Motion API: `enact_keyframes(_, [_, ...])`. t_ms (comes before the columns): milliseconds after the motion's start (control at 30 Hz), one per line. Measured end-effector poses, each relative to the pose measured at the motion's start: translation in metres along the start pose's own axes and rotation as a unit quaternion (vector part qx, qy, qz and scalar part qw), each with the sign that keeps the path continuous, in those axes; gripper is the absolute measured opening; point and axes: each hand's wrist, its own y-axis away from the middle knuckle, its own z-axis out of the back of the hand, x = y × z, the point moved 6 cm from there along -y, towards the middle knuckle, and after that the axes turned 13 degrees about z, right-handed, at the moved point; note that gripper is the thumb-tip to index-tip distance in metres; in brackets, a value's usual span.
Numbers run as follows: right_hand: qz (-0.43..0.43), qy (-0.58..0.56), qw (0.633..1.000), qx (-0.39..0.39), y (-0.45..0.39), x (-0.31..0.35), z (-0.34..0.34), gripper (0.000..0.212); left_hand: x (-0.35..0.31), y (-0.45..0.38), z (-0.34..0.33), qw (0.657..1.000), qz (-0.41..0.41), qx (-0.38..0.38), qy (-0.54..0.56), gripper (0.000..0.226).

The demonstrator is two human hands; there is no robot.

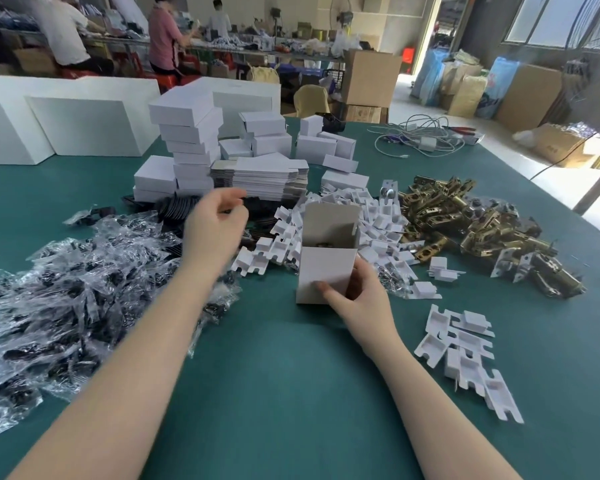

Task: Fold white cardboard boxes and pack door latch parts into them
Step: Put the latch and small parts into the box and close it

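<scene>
My right hand (355, 299) grips one white box (326, 268), standing upright, open top flap (331, 220) pointing away. My left hand (215, 225) hovers beyond, fingers loosely curled, blurred, apparently holding nothing.

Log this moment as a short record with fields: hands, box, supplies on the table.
right hand: right hand grips the open box, which stands upright on the green table
left hand: left hand is raised over the black parts, fingers curled; blurred, a grip cannot be told
box: top flap up, something dark inside
left of box: plastic bags
behind box: white inserts, flat box blanks, folded boxes
right: brass latches
</scene>
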Motion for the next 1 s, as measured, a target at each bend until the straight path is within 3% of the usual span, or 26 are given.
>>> enact_keyframes(67, [-0.002,-0.004,1.000,0.000,-0.001,-0.002,0.000,0.050,-0.001,-0.026,0.006,0.985,0.005,0.034,-0.172,0.032])
enact_keyframes(100, [0.000,-0.005,1.000,0.000,-0.001,-0.003,0.000,0.050,0.003,-0.039,0.005,0.958,0.007,0.063,-0.278,0.036])
enact_keyframes(200, [0.000,-0.012,1.000,0.001,-0.001,-0.004,0.000,0.051,0.028,-0.059,0.002,0.812,0.011,0.161,-0.561,0.045])
enact_keyframes(267, [-0.006,-0.003,1.000,0.007,-0.001,-0.004,0.000,0.050,0.039,-0.062,0.003,0.757,-0.007,0.194,-0.624,0.040])
enact_keyframes(367, [-0.012,-0.004,1.000,0.011,-0.001,-0.006,0.000,0.050,0.041,-0.067,0.008,0.760,-0.037,0.167,-0.626,0.030])
enact_keyframes(500, [-0.017,-0.008,1.000,0.011,-0.001,-0.009,0.000,0.052,0.033,-0.068,0.006,0.721,-0.060,0.140,-0.676,0.021])
enact_keyframes(600, [-0.019,-0.012,1.000,0.012,-0.001,-0.010,0.000,0.051,0.033,-0.072,0.005,0.727,-0.056,0.146,-0.668,0.013])
enact_keyframes(800, [-0.011,-0.010,1.000,0.012,-0.002,-0.008,-0.001,0.048,0.040,-0.075,0.005,0.731,-0.062,0.182,-0.655,0.031])
enact_keyframes(867, [-0.011,-0.009,1.000,0.012,-0.001,-0.009,0.000,0.047,0.038,-0.074,0.004,0.708,-0.088,0.165,-0.681,0.029])
enact_keyframes(1000, [-0.013,-0.011,1.000,0.012,-0.001,-0.009,0.000,0.046,0.035,-0.066,-0.005,0.620,-0.168,0.118,-0.757,0.036])
